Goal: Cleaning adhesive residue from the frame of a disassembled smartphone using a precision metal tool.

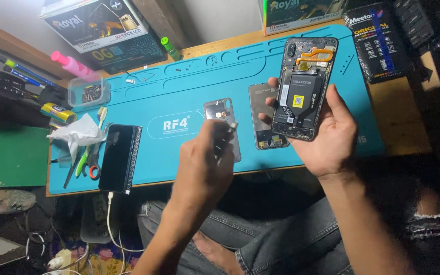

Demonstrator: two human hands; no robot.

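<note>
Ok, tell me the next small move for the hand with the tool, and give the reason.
Probably bring the left hand and its thin metal tool across to the opened phone. The right hand holds that phone tilted up off the blue mat, battery and orange flex exposed, while the tool tip hangs apart from it, over the grey back cover.

Beside my blue mat [189, 86] lie a charging black phone [117, 158], crumpled tissue [77, 133], and a clear screw box [88, 91].
</note>
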